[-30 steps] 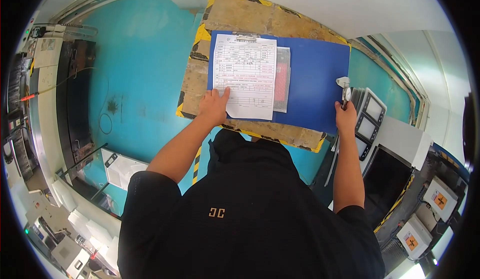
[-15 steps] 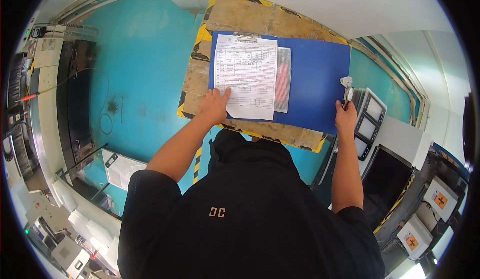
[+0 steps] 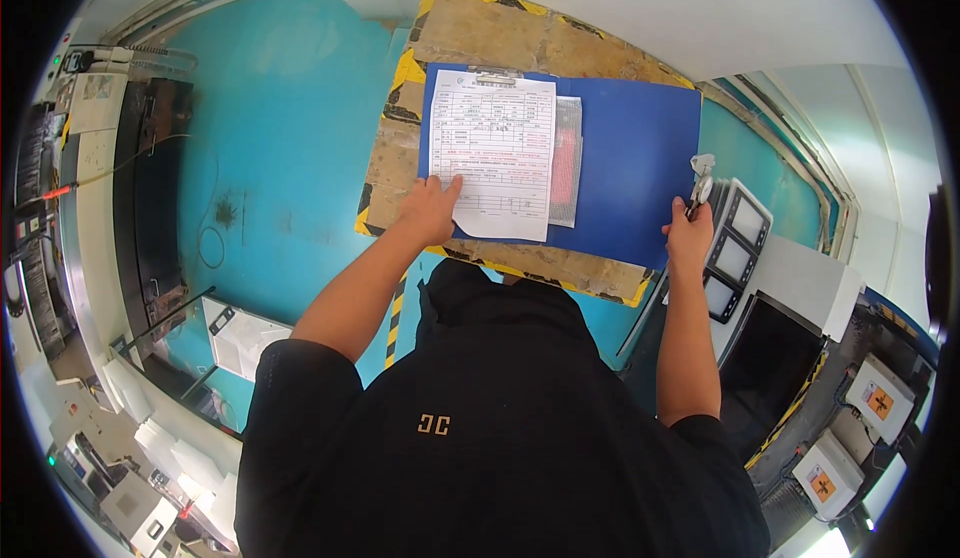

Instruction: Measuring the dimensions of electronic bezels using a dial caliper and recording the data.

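A blue board (image 3: 630, 173) lies on a worn wooden table top (image 3: 500, 38) with yellow-black edge tape. On the board's left half sits a white printed form (image 3: 495, 153) under a metal clip, with a clear plastic bag (image 3: 566, 158) holding something red beside it. My left hand (image 3: 430, 210) rests flat on the form's lower left corner. At the board's right edge, my right hand (image 3: 688, 238) holds a metal caliper (image 3: 699, 180) upright.
The floor (image 3: 280, 138) is teal. A grey machine (image 3: 110, 168) with cables stands at the left. A unit with three small screens (image 3: 735, 248) sits just right of my right hand. White boxes with orange labels (image 3: 850, 428) are at the lower right.
Both hands have stayed almost where they were. The right hand and caliper shifted very slightly; the form and board have not moved.
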Demonstrator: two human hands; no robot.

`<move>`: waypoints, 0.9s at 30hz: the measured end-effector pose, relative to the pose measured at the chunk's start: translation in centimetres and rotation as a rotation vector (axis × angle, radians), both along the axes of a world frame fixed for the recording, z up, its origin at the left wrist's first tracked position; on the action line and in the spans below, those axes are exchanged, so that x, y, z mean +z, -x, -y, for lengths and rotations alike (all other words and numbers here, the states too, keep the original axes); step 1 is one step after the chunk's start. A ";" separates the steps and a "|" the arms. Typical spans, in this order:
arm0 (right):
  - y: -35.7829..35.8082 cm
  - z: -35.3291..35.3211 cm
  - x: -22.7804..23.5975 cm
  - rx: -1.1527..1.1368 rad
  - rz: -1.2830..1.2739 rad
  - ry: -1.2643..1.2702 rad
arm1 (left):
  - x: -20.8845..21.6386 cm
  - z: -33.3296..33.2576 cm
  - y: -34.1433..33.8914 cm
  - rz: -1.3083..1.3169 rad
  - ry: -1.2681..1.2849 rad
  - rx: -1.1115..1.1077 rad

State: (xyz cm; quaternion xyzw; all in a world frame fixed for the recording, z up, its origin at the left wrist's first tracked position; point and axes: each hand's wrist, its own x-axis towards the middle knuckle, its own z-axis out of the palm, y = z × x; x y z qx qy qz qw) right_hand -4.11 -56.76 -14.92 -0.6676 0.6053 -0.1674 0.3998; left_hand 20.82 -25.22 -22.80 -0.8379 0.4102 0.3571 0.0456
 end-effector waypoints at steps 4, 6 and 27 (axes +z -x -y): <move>0.1 -0.1 0.3 0.010 0.015 -0.022 | 0.2 0.2 -0.2 -0.010 -0.006 0.004; 0.1 -0.1 0.3 0.006 0.015 -0.037 | 0.2 0.2 -0.4 -0.007 -0.003 -0.027; 0.4 0.0 0.4 0.046 -0.005 -0.043 | -0.9 0.3 -0.4 -0.021 0.041 -0.035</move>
